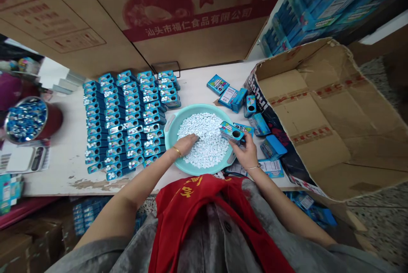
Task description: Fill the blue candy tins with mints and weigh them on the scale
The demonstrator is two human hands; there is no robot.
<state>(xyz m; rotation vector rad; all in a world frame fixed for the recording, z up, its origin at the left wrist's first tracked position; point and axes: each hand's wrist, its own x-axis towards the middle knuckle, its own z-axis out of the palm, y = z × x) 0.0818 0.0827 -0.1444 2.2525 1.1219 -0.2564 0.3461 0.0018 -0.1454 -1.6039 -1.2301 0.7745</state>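
Note:
A teal bowl (172, 130) of small white candies (207, 137) sits on the white table in front of me. My left hand (185, 143) rests in the candies at the bowl's left side, fingers curled down into them. My right hand (244, 152) holds a small blue tin box (231, 132) over the bowl's right rim, its round hole facing up. Rows of several filled blue boxes (127, 120) lie left of the bowl.
Loose blue boxes (234, 96) lie behind and right of the bowl. A large open cardboard carton (331, 115) stands at the right. A red tub of wrapped pieces (28, 120) and a scale (27, 158) are at far left. Cardboard boxes (159, 13) wall the back.

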